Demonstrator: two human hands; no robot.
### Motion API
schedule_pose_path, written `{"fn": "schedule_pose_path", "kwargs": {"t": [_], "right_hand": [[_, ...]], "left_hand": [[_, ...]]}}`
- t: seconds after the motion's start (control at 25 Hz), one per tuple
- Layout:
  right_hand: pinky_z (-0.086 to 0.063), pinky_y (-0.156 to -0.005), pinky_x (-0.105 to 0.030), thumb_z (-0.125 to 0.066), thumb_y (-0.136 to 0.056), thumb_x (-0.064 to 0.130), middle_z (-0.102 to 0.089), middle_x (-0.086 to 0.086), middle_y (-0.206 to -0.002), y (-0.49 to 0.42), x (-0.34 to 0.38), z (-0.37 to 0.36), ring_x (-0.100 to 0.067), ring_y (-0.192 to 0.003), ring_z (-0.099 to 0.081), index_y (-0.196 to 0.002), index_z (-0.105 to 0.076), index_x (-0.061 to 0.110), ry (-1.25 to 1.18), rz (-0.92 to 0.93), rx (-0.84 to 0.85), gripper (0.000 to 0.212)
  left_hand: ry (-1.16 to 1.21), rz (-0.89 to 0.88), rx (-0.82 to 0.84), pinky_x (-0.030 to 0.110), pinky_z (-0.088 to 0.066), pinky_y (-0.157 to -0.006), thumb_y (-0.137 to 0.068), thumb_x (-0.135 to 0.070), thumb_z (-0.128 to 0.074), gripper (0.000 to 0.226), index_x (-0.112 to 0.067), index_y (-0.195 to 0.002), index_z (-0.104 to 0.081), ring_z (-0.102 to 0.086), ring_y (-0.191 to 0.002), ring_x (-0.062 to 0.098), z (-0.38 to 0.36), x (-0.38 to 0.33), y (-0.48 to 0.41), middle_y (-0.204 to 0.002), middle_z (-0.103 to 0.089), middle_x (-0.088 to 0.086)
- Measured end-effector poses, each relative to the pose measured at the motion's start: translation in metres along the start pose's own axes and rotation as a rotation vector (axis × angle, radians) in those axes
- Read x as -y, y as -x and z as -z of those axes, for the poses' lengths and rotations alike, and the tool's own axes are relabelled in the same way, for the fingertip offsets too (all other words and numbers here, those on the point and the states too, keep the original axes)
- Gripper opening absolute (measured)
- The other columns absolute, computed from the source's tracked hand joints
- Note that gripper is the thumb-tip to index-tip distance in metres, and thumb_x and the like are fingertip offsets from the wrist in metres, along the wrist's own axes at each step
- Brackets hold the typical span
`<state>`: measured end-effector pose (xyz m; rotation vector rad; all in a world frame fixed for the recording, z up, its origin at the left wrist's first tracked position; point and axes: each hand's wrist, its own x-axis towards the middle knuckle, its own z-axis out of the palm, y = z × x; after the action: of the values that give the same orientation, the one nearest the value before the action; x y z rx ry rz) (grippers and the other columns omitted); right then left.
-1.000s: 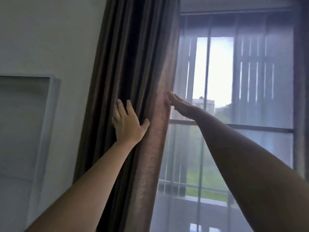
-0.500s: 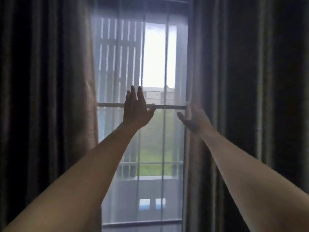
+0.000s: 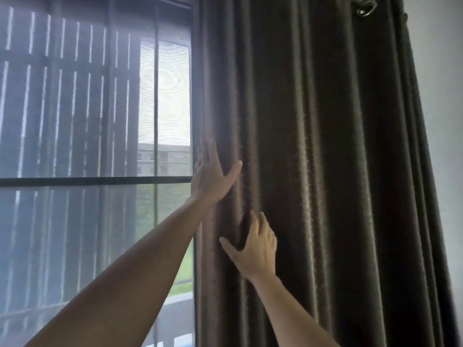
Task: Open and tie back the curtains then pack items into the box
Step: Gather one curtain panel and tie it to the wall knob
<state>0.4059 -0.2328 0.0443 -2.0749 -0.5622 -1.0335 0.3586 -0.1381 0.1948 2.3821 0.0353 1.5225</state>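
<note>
Both my arms are up at the dark brown, heavy pleated curtain [image 3: 325, 171], which hangs bunched to the right of the window [image 3: 95, 171]. My left hand [image 3: 213, 176] lies flat and open against the curtain's leading edge, right where the cloth meets the window frame, fingers straight up and thumb spread out across the first fold. My right hand [image 3: 255, 244] sits lower on the same curtain, just below and slightly right of the left one, also open, its fingertips tucked into a dark valley between two pleats and the thumb splayed toward the window side. Neither hand is closed on the fabric; both are pressing it.

The curtain hangs from metal ring eyelets [image 3: 366, 8] at its top corner, and a strip of pale wall [image 3: 441, 121] shows past its far edge. A sheer grey screen covers the glass beside the curtain.

I judge this to be the opening step: this curtain looks drawn clear of the glass, with the folds being gathered. Tying back comes next, and that calls for squeezing the pleats into one bundle and wrapping a tie around it. I see no tie-back or hook near the curtain, so it has to be found first. No box or items are in view; packing is not yet begun.
</note>
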Motion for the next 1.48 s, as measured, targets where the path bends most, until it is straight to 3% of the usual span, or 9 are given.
{"fn": "schedule_pose_path", "kwargs": {"t": [0.12, 0.24, 0.36, 0.48, 0.6, 0.84, 1.08, 1.24, 1.48], "right_hand": [[0.003, -0.117, -0.043, -0.053, -0.068, 0.076, 0.001, -0.005, -0.159, -0.018, -0.001, -0.020, -0.022, -0.147, 0.002, -0.150, -0.003, 0.023, -0.099, -0.072, -0.044, 0.110], [0.012, -0.113, -0.041, -0.054, -0.062, 0.077, 0.001, -0.003, -0.160, -0.039, -0.011, -0.037, -0.019, -0.147, 0.007, -0.150, -0.004, 0.024, -0.176, -0.121, -0.192, 0.114], [0.008, -0.113, -0.047, -0.066, -0.066, 0.063, -0.004, -0.012, -0.159, -0.062, -0.039, -0.037, -0.026, -0.147, 0.001, -0.151, -0.008, 0.019, -0.020, -0.191, -0.363, 0.111], [0.013, -0.111, -0.046, -0.064, -0.071, 0.062, 0.009, -0.014, -0.159, -0.084, -0.079, -0.021, -0.028, -0.146, 0.011, -0.150, 0.007, 0.019, 0.149, -0.235, -0.317, 0.115], [0.021, -0.107, -0.044, -0.062, -0.072, 0.063, 0.017, -0.012, -0.158, -0.105, -0.109, -0.006, -0.028, -0.145, 0.019, -0.148, 0.015, 0.019, 0.239, -0.236, -0.337, 0.116], [0.008, -0.113, -0.055, -0.064, -0.073, 0.059, 0.010, -0.012, -0.159, -0.146, -0.187, 0.021, -0.029, -0.146, 0.012, -0.149, 0.012, 0.019, 0.347, -0.309, -0.461, 0.115], [0.009, -0.113, -0.055, -0.067, -0.071, 0.059, 0.008, -0.012, -0.159, -0.186, -0.294, 0.066, -0.030, -0.147, 0.009, -0.148, 0.015, 0.020, 0.445, -0.298, -0.544, 0.119], [0.001, -0.113, -0.058, -0.070, -0.070, 0.056, -0.001, -0.014, -0.159, -0.224, -0.374, 0.096, -0.033, -0.147, -0.001, -0.149, 0.010, 0.020, 0.508, -0.302, -0.566, 0.118], [-0.018, -0.108, -0.059, -0.082, -0.050, 0.054, -0.034, -0.021, -0.149, -0.253, -0.469, 0.129, -0.038, -0.139, -0.031, -0.147, -0.016, 0.010, 0.708, -0.249, -0.607, 0.125]], "left_hand": [[0.030, -0.002, -0.005, 0.052, -0.018, -0.115, -0.083, -0.069, -0.041, 0.093, -0.026, -0.149, 0.009, 0.000, -0.147, 0.031, -0.037, -0.009, -0.033, -0.160, 0.009, 0.005], [0.086, -0.047, 0.092, 0.051, -0.013, -0.116, -0.092, -0.055, -0.038, 0.085, -0.021, -0.148, 0.014, 0.002, -0.145, 0.036, -0.082, -0.028, -0.060, -0.158, 0.010, 0.015], [0.042, -0.090, 0.047, 0.050, -0.001, -0.117, -0.098, -0.040, -0.029, 0.071, -0.015, -0.148, 0.014, 0.008, -0.145, 0.038, -0.118, -0.050, -0.074, -0.157, 0.014, 0.019], [-0.059, -0.161, -0.059, 0.054, 0.004, -0.115, -0.097, -0.037, -0.027, 0.069, -0.006, -0.149, 0.007, 0.008, -0.144, 0.040, -0.151, -0.063, -0.088, -0.156, 0.011, 0.024], [0.023, -0.228, 0.007, 0.054, 0.000, -0.115, -0.099, -0.039, -0.024, 0.069, -0.003, -0.148, 0.009, 0.007, -0.144, 0.039, -0.175, -0.081, -0.105, -0.156, 0.010, 0.024], [0.215, -0.326, 0.083, 0.053, 0.004, -0.115, -0.099, -0.045, -0.014, 0.066, -0.012, -0.147, 0.017, 0.015, -0.145, 0.031, -0.242, -0.142, -0.131, -0.157, 0.020, 0.014], [0.407, -0.396, 0.116, 0.050, 0.009, -0.114, -0.098, -0.046, -0.009, 0.062, -0.019, -0.146, 0.020, 0.020, -0.144, 0.027, -0.333, -0.221, -0.152, -0.156, 0.024, 0.010], [0.491, -0.416, 0.132, 0.045, 0.011, -0.115, -0.099, -0.045, -0.008, 0.061, -0.020, -0.145, 0.024, 0.022, -0.143, 0.025, -0.397, -0.283, -0.168, -0.155, 0.027, 0.009], [0.574, -0.410, 0.117, 0.035, 0.008, -0.115, -0.100, -0.041, -0.014, 0.062, -0.018, -0.146, 0.022, 0.020, -0.144, 0.025, -0.471, -0.351, -0.170, -0.154, 0.027, 0.011]]}}
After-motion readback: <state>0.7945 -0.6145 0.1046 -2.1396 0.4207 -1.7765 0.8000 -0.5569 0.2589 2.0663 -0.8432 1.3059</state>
